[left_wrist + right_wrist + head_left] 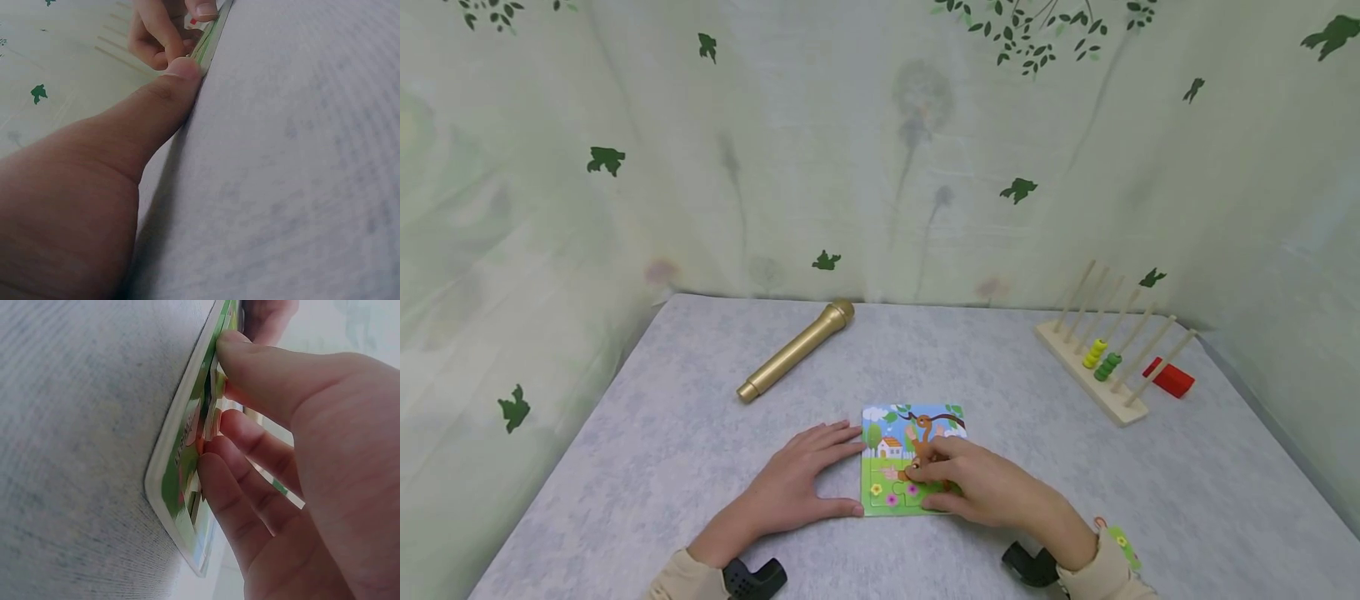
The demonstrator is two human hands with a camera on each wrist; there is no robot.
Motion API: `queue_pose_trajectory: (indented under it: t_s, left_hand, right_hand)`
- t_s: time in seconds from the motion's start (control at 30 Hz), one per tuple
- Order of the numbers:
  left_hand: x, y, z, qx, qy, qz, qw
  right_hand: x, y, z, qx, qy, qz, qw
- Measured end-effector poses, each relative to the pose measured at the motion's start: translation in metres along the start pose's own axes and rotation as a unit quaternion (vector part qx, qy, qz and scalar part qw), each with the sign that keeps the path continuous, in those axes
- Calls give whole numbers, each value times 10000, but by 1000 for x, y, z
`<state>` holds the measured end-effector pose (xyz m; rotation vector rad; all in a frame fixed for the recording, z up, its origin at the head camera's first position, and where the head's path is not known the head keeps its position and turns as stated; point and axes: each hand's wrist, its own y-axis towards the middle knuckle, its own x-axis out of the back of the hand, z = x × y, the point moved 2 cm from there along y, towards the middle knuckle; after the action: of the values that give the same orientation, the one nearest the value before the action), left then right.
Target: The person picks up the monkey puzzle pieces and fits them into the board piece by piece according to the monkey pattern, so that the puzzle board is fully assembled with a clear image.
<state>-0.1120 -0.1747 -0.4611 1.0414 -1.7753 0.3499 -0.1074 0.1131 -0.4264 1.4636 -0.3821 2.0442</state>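
A small picture puzzle (880,492) with a house, flowers and a brown animal lies flat on the table, framed by a tray edge. My left hand (801,477) rests at its left side, fingers extended, with fingertips and thumb against the edge. In the left wrist view, the left thumb (156,103) touches the puzzle's border. My right hand (981,483) is over the puzzle's right half, covering part of the picture. Between its thumb and fingers it pinches a puzzle piece (212,422), tilted slightly up from the board in the right wrist view.
A loose puzzle piece (1122,543) lies beside the right sleeve. Towards the back left is a gold microphone (793,352). At the right stands a wooden peg rack (1086,375) with yellow and green beads, and a red block (1172,379) behind it.
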Motion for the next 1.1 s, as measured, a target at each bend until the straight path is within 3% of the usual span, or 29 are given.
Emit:
queue_pose_trajectory:
  t_s: [0.6,0.83,1.1]
  left_hand:
    - [0,0,1,-63,15,-81,9999]
    - [-1,0,1,-36,-10,-34,10000]
    - [0,1,1,-29,-20,-61,10000]
  right_hand:
    - [-1,3,1,-274,-14,9,9996]
    - [-1,3,0,-181,-88,-199,9996]
    - [-1,3,0,-286,41,-68,9996]
